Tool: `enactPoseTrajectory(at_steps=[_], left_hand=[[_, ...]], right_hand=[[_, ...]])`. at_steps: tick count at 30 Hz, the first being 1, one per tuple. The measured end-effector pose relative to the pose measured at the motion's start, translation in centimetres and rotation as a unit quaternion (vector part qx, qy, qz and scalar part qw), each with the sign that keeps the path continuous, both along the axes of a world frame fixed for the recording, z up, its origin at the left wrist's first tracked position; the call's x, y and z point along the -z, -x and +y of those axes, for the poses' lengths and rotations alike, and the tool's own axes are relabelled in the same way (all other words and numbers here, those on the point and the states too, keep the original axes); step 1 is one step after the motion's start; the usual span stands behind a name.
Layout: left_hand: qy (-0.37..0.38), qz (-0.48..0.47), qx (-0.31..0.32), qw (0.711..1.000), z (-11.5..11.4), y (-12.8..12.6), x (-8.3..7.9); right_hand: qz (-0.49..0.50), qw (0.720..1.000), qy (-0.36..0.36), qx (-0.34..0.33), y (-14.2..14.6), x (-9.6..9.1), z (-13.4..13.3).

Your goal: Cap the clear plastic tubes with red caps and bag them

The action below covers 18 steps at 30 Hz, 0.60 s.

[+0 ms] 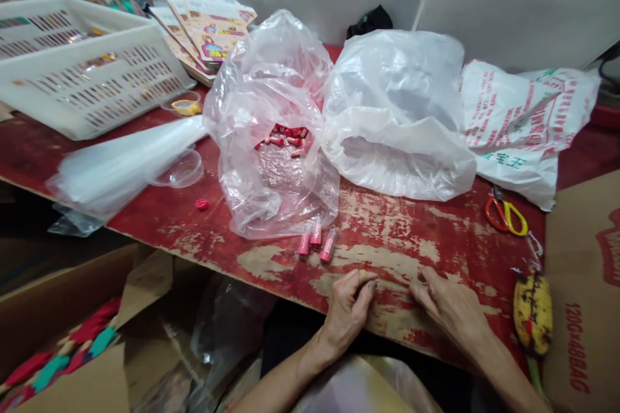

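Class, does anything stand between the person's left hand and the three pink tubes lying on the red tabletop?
Nothing visible does: only bare, worn red tabletop lies between the left hand and the three pink tubes.

Three small tubes lie on my worktable just in front of a plastic bag holding more, a plastic basket far left, scissors right, a banana beside them.

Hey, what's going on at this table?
A person's left hand and right hand rest at the edge of a worn red table, neither clearly holding anything. Three pink tubes lie just ahead of them, beside a clear plastic bag with more pink tubes inside.
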<state>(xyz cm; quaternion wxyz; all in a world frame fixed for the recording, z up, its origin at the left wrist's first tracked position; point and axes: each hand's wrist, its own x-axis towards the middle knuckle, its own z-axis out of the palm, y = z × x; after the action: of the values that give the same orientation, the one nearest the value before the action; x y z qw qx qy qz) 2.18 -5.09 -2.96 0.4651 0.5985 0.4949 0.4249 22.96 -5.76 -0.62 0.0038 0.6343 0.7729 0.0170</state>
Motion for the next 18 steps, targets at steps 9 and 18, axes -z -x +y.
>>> enactPoseTrajectory(at_steps=[9, 18], left_hand=[[0.004, -0.007, -0.03, 1.0, -0.8, 0.9, -0.2], [0.002, -0.005, -0.031, 1.0, -0.6, 0.9, -0.2]], right_hand=[[0.053, 0.985, -0.163, -0.031, 3.6, -1.5, 0.9], [0.053, 0.99, -0.132, -0.003, 4.2, 0.2, 1.9]])
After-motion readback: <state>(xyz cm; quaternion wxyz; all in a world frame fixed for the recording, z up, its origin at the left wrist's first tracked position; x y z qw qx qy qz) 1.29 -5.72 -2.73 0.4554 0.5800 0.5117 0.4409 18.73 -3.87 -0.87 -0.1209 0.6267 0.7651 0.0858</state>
